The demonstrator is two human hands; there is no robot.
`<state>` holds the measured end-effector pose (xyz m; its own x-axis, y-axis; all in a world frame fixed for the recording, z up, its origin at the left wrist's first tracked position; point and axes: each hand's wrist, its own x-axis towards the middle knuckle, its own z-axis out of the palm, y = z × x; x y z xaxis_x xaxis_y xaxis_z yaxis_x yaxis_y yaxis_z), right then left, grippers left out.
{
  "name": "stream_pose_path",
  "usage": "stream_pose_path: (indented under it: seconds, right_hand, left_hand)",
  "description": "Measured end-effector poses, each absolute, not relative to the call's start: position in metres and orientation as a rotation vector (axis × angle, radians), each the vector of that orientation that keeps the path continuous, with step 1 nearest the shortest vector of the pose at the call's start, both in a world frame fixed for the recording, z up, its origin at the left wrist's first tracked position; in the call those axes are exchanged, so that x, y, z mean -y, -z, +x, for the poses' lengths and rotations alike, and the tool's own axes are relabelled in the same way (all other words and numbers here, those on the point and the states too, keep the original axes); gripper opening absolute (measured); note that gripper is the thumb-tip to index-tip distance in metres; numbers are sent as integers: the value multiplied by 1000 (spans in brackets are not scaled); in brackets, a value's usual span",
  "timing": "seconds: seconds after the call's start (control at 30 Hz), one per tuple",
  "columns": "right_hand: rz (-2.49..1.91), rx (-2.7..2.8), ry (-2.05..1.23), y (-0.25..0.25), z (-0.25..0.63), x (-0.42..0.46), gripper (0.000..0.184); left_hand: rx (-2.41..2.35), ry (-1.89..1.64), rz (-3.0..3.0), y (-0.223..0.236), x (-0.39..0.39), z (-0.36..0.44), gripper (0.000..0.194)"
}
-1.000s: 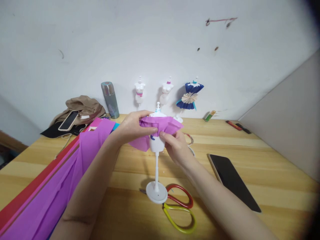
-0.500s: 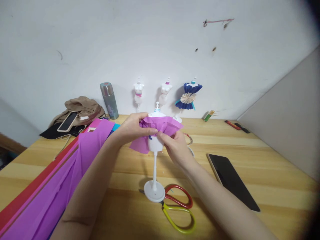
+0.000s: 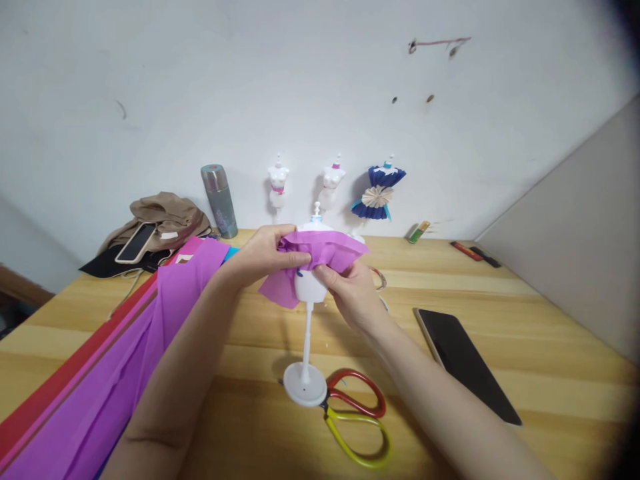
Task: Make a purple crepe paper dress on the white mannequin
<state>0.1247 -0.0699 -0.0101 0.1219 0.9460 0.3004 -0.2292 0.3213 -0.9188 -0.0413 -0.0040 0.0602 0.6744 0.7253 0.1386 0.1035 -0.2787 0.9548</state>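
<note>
A small white dress-form mannequin [image 3: 311, 288] on a stand with a round base is between my hands, tilted a little. Purple crepe paper [image 3: 327, 248] wraps across its chest, with a loose flap hanging at the left. My left hand [image 3: 267, 257] is closed on the paper from the left, its thumb pressed over the front at the waist. From the right, my right hand [image 3: 353, 287] pinches the paper's lower edge, thumb in front and fingers hidden behind. Under the base lie scissors [image 3: 357, 413] with one red and one yellow handle.
More purple paper [image 3: 130, 360] runs along the left edge. A cap [image 3: 165, 213], phone [image 3: 136, 243] and thermos [image 3: 219, 201] stand behind it. Two bare mannequins [image 3: 279, 181] and one in a blue paper dress [image 3: 379, 193] stand at the wall. A dark tablet or phone [image 3: 465, 363] lies right.
The mannequin's base has swung slightly to the left, so the stand leans more. My right thumb has shifted a little along the paper at the waist. Both hands keep their hold.
</note>
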Motion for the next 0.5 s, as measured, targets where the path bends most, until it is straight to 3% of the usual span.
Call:
stream_pose_path:
  seconds: [0.33, 0.5]
  right_hand:
    - [-1105, 1195, -810, 0, 130, 72, 27]
    - [-1072, 1203, -868, 1, 134, 68, 32]
  left_hand:
    - [-764, -633, 1635, -58, 4, -36, 33]
    - [-807, -626, 1574, -62, 7, -32, 32]
